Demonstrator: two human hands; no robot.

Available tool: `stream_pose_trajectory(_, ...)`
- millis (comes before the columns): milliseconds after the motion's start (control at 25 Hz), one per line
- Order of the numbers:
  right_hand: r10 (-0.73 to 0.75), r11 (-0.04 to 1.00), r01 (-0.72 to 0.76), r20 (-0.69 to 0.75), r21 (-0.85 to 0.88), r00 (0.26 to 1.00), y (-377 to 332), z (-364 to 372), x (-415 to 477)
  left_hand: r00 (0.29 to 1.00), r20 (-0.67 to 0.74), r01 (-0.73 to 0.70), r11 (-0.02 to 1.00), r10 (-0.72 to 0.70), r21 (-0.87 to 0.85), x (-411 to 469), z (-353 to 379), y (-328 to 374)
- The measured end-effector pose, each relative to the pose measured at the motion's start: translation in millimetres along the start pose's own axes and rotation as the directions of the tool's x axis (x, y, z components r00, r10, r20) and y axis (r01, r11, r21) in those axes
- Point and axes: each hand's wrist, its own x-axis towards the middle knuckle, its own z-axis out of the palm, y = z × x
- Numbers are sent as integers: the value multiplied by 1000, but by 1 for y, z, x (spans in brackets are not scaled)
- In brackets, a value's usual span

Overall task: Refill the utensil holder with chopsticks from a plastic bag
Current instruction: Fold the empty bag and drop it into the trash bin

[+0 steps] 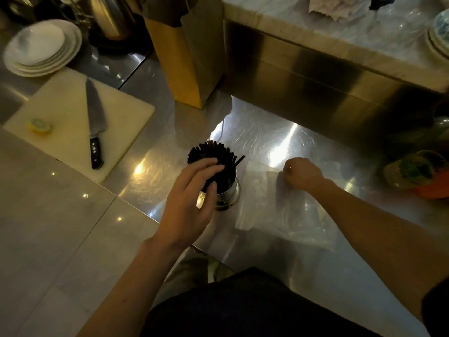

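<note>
A steel utensil holder stands on the steel counter, packed with a bundle of black chopsticks whose tips fan out above its rim. My left hand wraps around the chopstick bundle at the holder's left side, fingers on the sticks and thumb near the rim. One chopstick leans out to the right. A clear plastic bag lies flat on the counter just right of the holder. My right hand is closed into a fist at the bag's far edge; whether it pinches the plastic is unclear.
A cutting board with a chef's knife and a lemon piece lies at the left. Stacked white plates and a kettle stand behind it. A brown paper bag stands behind the holder. A raised steel ledge runs along the back right.
</note>
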Motion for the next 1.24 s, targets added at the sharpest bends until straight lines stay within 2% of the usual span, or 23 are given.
stream_pose_trajectory(120,43,985,-38,-23,169,999,1,-6,-27,1000,18,-14,993,16,-115,-13,2,8)
stream_pose_trajectory(320,103,906,-21,-170,423,980,-17,-41,-94,992,115,88,953,-56,-290,-21,-3,-3)
stream_pose_trajectory(440,152,856,-21,-214,517,965,-39,-69,-151,958,250,223,910,-139,-348,-19,-8,-9)
stream_pose_trajectory(560,264,772,0,-321,635,910,-63,-90,-215,908,389,303,887,-157,-349,-21,-17,-16)
stream_pose_trajectory(680,318,717,60,-403,694,858,-94,-96,-266,824,541,403,846,-169,-350,-27,-23,-22)
stream_pose_trajectory(800,370,634,145,-463,760,806,-122,-97,-300,675,703,609,707,-224,-360,-33,-25,-24)
stream_pose_trajectory(880,413,520,225,-473,824,779,-138,-99,-319,602,769,693,618,-213,-371,-34,-32,-24)
stream_pose_trajectory(960,428,392,295,-457,871,780,-149,-99,-333,572,806,750,495,-153,-438,-32,-41,-21)
stream_pose_trajectory(1080,449,241,331,-407,912,796,-159,-93,-341,615,788,749,334,-28,-572,-25,-61,-15)
stream_pose_trajectory(1160,454,192,331,-383,924,805,-160,-86,-340,675,738,694,335,7,-637,-20,-76,-16)
stream_pose_trajectory(1240,438,165,332,-371,929,819,-160,-81,-337,724,690,635,391,-1,-666,-14,-88,-14)
